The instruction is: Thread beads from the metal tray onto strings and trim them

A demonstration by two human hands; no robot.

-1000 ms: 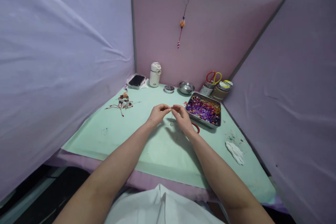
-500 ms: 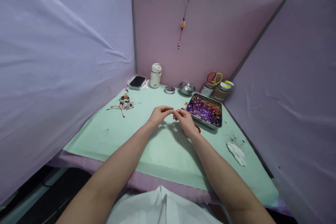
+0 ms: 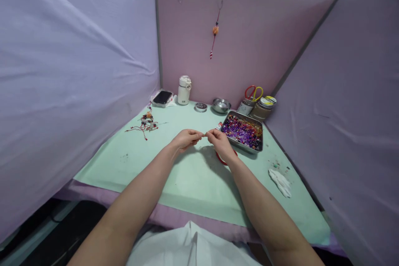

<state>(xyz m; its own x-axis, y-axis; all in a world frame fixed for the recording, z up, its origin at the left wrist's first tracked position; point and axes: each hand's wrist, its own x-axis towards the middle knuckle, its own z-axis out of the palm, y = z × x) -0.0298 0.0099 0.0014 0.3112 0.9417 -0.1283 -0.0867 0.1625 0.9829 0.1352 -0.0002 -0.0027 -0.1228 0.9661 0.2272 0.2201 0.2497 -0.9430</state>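
Note:
Above the middle of the pale green table, my left hand (image 3: 186,139) and my right hand (image 3: 219,140) meet nearly fingertip to fingertip. Both are pinched closed, and whatever lies between the fingers is too small to make out. Under my right wrist, a red-handled tool (image 3: 222,159) shows in part on the table. Just beyond my right hand is a metal tray (image 3: 245,148) full of purple, red and orange beads. A small red and white item (image 3: 218,126) touches the tray's left side.
Beaded cords (image 3: 148,122) lie at left, near a phone (image 3: 162,97). Along the back stand a white bottle (image 3: 184,90), a small round dish (image 3: 201,107), a steel bowl (image 3: 221,106) and jars (image 3: 263,109) with scissors (image 3: 254,93). A white cloth (image 3: 279,183) lies right; a beaded cord (image 3: 215,30) hangs above.
My left hand has shifted slightly left and its fingers have curled in more. More of the red-handled tool shows under my right wrist. The whole view has moved slightly.

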